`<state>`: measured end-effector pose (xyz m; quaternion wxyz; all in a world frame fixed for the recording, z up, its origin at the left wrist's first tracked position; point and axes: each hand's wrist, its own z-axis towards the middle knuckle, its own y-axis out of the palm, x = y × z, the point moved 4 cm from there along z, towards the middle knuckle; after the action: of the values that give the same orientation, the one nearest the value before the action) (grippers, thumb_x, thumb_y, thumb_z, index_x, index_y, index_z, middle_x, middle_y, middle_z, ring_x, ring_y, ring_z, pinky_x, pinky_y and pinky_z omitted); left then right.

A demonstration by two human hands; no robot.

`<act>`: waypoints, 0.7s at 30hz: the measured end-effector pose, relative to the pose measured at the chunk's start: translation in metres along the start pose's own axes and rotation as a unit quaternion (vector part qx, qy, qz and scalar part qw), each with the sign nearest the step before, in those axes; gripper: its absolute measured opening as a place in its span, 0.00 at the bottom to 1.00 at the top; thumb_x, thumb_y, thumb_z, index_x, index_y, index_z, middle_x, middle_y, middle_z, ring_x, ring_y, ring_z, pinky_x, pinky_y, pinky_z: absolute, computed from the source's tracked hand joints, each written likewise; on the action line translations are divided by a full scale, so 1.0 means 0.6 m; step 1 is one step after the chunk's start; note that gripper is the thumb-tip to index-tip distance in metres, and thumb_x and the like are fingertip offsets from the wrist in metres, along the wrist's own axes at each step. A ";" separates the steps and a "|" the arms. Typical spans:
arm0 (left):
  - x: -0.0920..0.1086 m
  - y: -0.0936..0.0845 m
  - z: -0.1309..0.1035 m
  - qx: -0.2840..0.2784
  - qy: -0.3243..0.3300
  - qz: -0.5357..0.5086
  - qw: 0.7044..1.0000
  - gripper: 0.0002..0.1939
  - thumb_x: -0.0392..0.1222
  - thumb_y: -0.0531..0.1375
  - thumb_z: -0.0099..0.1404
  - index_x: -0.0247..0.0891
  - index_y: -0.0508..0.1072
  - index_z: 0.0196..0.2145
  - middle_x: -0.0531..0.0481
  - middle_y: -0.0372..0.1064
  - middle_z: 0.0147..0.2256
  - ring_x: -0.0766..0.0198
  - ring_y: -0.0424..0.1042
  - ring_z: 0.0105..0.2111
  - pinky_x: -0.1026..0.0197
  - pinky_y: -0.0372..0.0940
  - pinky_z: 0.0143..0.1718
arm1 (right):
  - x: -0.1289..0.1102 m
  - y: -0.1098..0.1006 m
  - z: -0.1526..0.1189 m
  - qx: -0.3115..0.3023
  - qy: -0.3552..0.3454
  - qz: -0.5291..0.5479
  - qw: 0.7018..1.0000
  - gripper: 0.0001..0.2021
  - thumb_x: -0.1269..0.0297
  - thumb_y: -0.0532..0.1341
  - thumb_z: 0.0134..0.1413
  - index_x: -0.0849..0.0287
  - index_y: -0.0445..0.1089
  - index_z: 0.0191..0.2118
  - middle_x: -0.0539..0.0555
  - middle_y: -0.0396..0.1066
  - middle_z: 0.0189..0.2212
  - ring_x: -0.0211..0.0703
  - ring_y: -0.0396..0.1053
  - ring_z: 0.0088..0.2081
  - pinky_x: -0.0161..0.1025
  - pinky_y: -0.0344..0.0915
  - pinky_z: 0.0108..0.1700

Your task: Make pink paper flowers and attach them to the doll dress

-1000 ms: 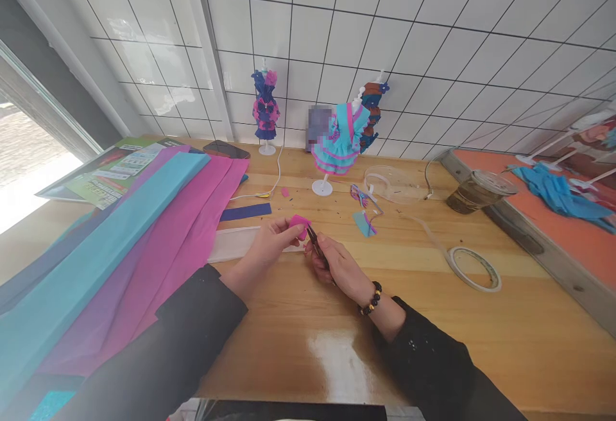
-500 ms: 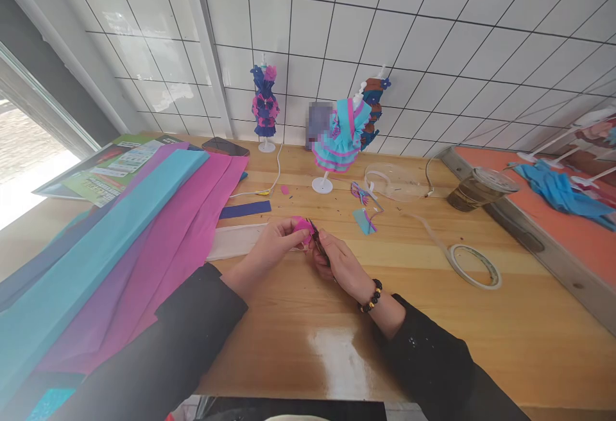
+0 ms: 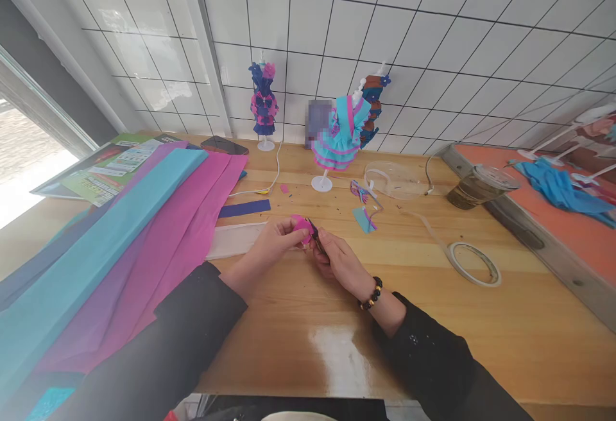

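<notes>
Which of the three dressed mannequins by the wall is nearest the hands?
The turquoise one with pink trim: it stands farthest forward. The navy-and-pink one is back left; the brown-and-blue one is partly hidden behind the turquoise.

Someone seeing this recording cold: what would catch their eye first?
Probably the turquoise-and-pink miniature dress on its white stand, near the tiled wall. Next, the long pink, purple and turquoise sheets spread across the table's left side. Then, at center, the left hand pinching a bright pink piece against the scissors in the right hand.
</notes>
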<state>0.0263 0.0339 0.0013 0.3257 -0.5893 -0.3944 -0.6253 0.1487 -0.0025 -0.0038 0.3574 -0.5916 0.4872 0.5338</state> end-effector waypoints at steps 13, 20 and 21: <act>-0.009 -0.004 0.003 -0.008 0.001 0.002 1.000 0.08 0.42 0.58 0.57 0.33 0.69 0.26 0.49 0.69 0.27 0.66 0.68 0.29 0.62 0.63 0.35 | -0.002 0.000 0.000 -0.003 -0.011 -0.006 1.000 0.20 0.45 0.49 0.55 0.58 0.55 0.26 0.41 0.44 0.16 0.27 0.40 0.14 0.30 0.37 0.14; -0.005 -0.003 0.002 -0.007 0.000 0.004 1.000 0.09 0.43 0.58 0.57 0.33 0.69 0.26 0.49 0.69 0.27 0.65 0.68 0.29 0.61 0.63 0.36 | -0.002 0.000 -0.001 0.002 -0.007 -0.004 1.000 0.20 0.45 0.49 0.55 0.58 0.55 0.26 0.41 0.44 0.16 0.28 0.40 0.14 0.30 0.37 0.14; -0.006 -0.003 0.002 -0.006 -0.001 0.004 1.000 0.09 0.43 0.58 0.57 0.33 0.69 0.26 0.49 0.69 0.27 0.66 0.68 0.29 0.61 0.63 0.36 | -0.002 0.000 -0.001 0.002 -0.008 -0.003 1.000 0.20 0.45 0.49 0.55 0.58 0.55 0.26 0.41 0.44 0.16 0.28 0.40 0.14 0.30 0.37 0.14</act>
<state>0.0257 0.0355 -0.0023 0.3248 -0.5935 -0.3887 -0.6254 0.1491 -0.0027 -0.0027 0.3641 -0.5882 0.4839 0.5360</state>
